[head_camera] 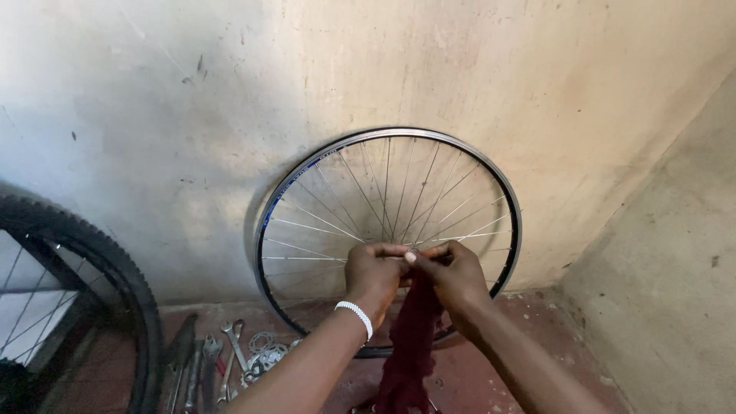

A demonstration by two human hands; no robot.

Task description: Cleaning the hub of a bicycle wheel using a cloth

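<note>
Both hands meet at the bare bicycle wheel's [389, 234] hub; left hand [373, 276] and right hand [454, 274] pinch a maroon rag [410, 345] hanging straight down between them; wheel upright just beyond.

A knobby black tyred wheel [92, 261] stands at the far left of the hands. Below and left of the hands, wrenches [230, 349] and other metal tools lie on the reddish floor [537, 337], beside silver sprocket rings [264, 356]. A stained pale wall [230, 92] rises behind.
</note>
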